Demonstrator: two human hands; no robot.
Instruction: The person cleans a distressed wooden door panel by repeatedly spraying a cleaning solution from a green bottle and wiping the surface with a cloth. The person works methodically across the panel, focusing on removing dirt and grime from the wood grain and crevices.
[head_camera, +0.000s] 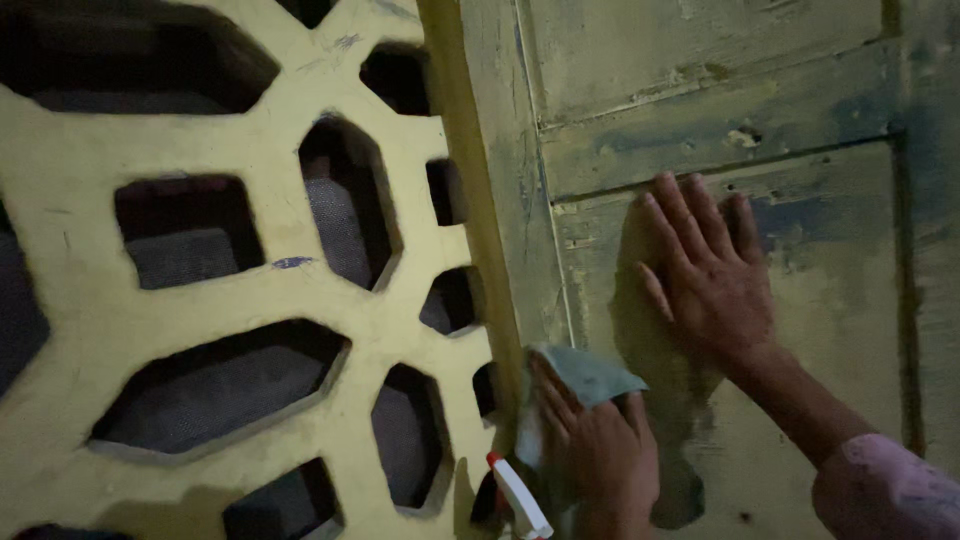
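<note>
My right hand (712, 275) lies flat with fingers spread on a worn yellow-green wooden door panel (830, 300). A pink sleeve (885, 490) covers that arm. Lower down, my left hand (600, 455) presses a teal cloth (590, 375) against the door's left edge, next to the frame (500, 200). The white nozzle of a spray bottle (520, 497) with a red tip pokes up just left of my left hand. Its body is out of view, so I cannot tell what holds it.
A yellow lattice wall (250, 300) with irregular dark openings fills the left half. The door's paint is scuffed and stained, with dark blue-grey patches (800, 215) and horizontal seams between its boards.
</note>
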